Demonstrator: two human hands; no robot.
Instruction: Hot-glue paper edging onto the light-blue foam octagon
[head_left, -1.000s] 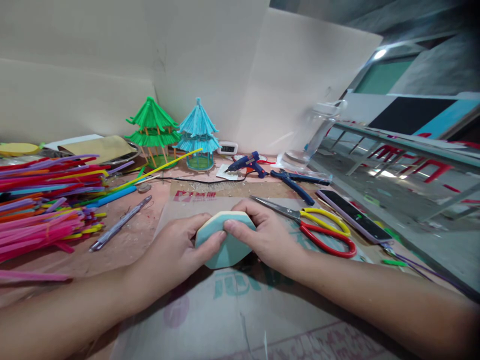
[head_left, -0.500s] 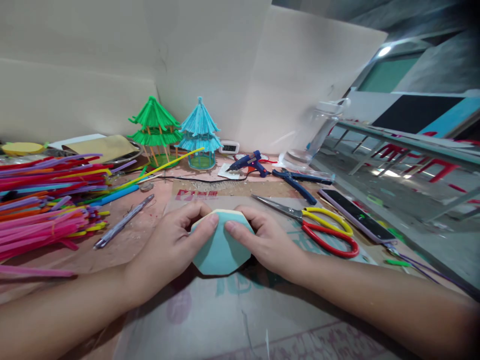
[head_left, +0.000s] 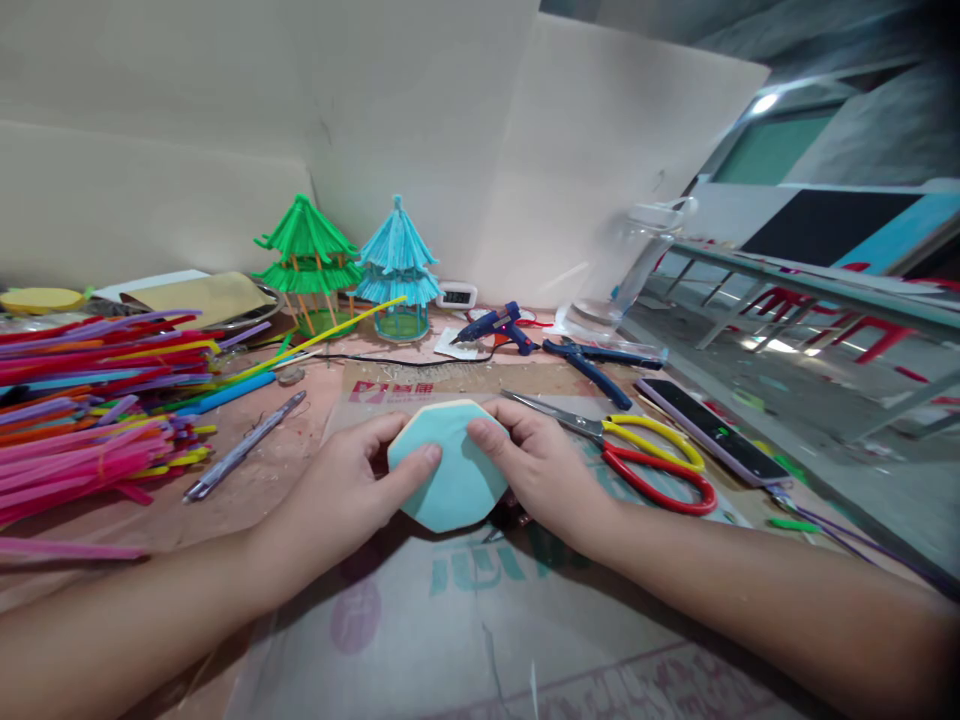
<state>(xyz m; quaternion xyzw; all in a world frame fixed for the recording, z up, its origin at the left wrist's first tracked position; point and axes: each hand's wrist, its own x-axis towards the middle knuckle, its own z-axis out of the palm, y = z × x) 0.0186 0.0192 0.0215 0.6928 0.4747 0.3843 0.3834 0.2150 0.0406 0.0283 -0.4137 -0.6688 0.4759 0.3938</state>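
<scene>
Holding a pale blue octagonal foam piece (head_left: pixel 450 470) between them, the left hand (head_left: pixel 341 505) closes its grip on the 9 o'clock edge and the right hand (head_left: pixel 536 470) on the 3 o'clock edge; it sits flat-face up, just above the surface (head_left: pixel 465 640), equally near both hands; scissors (head_left: pixel 637 460) lie at 3 o'clock

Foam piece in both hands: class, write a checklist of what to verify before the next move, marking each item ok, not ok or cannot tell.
1. Foam piece held on both sides: ok; left hand and right hand grip opposite edges.
2. Top face unobstructed: ok, only thumbs overlap it.
3. Scissors clear of the hands: ok, lying apart beside the right hand.
4. Scissor blades shut: ok.
5. Glue gun away from the fingers: ok, farther back on the table.
6. Underside of the foam piece clean: cannot tell, hidden.
</scene>
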